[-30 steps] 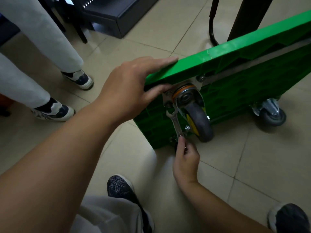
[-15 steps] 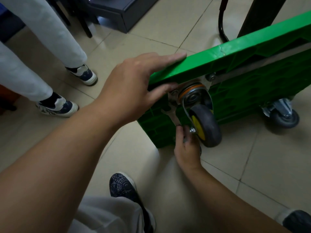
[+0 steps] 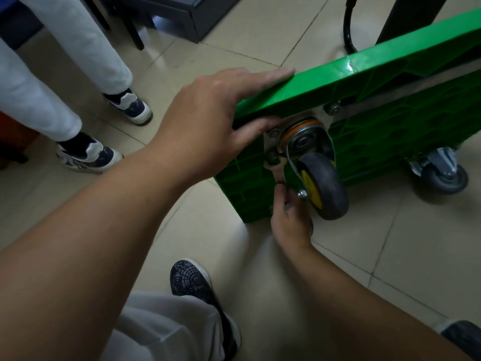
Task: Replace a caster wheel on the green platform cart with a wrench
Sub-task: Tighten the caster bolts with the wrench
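Note:
The green platform cart (image 3: 385, 71) stands tipped on its edge on the tiled floor, underside facing me. My left hand (image 3: 208, 121) grips its upper corner, fingers over the top edge and thumb beneath. A caster wheel (image 3: 325, 186) with a grey tyre and yellow hub sits at that corner on a metal swivel plate. My right hand (image 3: 290, 220) holds the lower end of a small silver wrench (image 3: 277, 169). The wrench's head sits on a bolt at the caster plate's lower left. Part of the wrench is hidden by my fingers.
A second caster (image 3: 442, 173) rests on the floor at the right. Another person's legs and sneakers (image 3: 88, 155) stand at the left. My own shoe (image 3: 190, 280) is below the cart. Dark furniture (image 3: 187, 14) and a black cart handle (image 3: 348, 27) are behind.
My right hand has slid up the wrench toward the caster plate, and the wrench has swung a little. The caster wheel has swivelled slightly. My left hand keeps its grip.

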